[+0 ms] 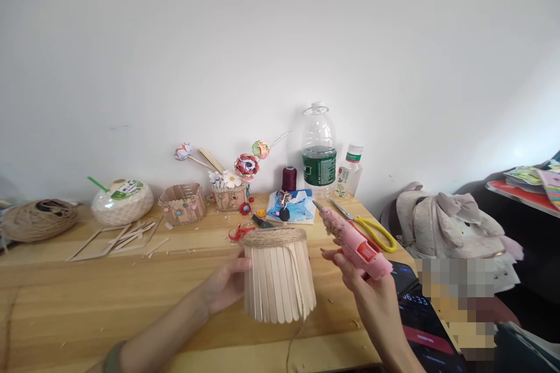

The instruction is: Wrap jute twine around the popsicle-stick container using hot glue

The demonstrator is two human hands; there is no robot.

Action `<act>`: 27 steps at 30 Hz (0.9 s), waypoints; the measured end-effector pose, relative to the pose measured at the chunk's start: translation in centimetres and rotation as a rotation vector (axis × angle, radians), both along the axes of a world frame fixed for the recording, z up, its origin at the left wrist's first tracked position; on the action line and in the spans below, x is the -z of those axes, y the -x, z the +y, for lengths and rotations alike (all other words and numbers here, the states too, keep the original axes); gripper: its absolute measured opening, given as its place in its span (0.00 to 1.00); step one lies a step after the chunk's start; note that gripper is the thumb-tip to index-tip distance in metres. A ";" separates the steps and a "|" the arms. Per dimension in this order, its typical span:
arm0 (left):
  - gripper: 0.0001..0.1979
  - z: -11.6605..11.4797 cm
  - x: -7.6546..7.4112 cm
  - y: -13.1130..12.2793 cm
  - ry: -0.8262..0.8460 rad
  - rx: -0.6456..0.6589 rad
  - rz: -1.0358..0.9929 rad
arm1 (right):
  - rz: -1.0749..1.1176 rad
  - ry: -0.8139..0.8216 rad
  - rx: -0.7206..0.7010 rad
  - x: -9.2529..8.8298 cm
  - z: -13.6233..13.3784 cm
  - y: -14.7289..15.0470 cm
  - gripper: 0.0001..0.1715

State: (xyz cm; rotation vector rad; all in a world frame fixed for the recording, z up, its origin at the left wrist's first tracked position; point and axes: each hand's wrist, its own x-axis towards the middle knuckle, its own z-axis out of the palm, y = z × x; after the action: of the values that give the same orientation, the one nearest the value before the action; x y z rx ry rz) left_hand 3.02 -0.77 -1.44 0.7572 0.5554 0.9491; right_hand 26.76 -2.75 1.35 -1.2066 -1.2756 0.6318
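My left hand is closed on the left side of a popsicle-stick basket, its fingers partly hidden behind it. Flat wooden sticks form the basket's wall, and jute twine is wound around its upper edge. A loose tail of that twine hangs down the front onto the table. To the right, my right hand grips a pink hot glue gun, whose nozzle points up and left, apart from the basket. Yellow-handled scissors lie just beyond the glue gun.
A twine ball, a netted coconut, loose sticks and two small decorated baskets stand left and behind. At the back are a thread spool, a large bottle and a smaller one. A phone lies right.
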 end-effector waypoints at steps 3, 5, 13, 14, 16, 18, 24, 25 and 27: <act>0.27 0.3 -0.3 -0.7 -0.023 -0.011 0.017 | 0.027 0.028 -0.013 0.4 0.2 0.7 0.20; 0.30 0.4 -0.7 -1.2 -0.027 -0.083 0.033 | 0.013 0.017 -0.026 0.5 0.1 1.1 0.20; 0.32 0.7 -2.7 -1.6 -0.323 -0.364 0.456 | 0.018 0.002 -0.213 1.7 -0.2 1.8 0.25; 0.33 0.7 -2.8 -1.6 -0.407 -0.414 0.559 | 0.014 0.009 -0.221 2.0 -0.2 1.9 0.25; 0.32 0.6 -3.1 -1.6 -0.576 -0.457 0.725 | 0.003 0.027 -0.218 2.5 -0.2 2.0 0.23; 0.29 0.4 -3.3 -1.6 -0.671 -0.401 0.809 | 0.003 0.030 -0.200 2.7 -0.1 2.1 0.20; 0.23 0.8 -3.9 -1.3 -0.755 -0.376 0.893 | -0.026 -0.036 -0.197 1.2 -0.4 2.3 0.22; 0.22 0.9 -4.0 -1.1 -0.755 -0.384 0.883 | -0.041 -0.046 -0.193 0.9 -0.5 2.2 0.23; 0.20 1.1 -4.2 -0.8 -0.713 -0.362 0.831 | -0.080 -0.063 -0.185 0.5 -0.7 1.8 0.23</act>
State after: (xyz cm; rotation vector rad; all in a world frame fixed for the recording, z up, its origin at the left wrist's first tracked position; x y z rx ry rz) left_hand 3.83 0.29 2.73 1.7706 1.1217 1.1639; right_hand 24.98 -3.49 0.81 -1.0781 -1.4756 0.6774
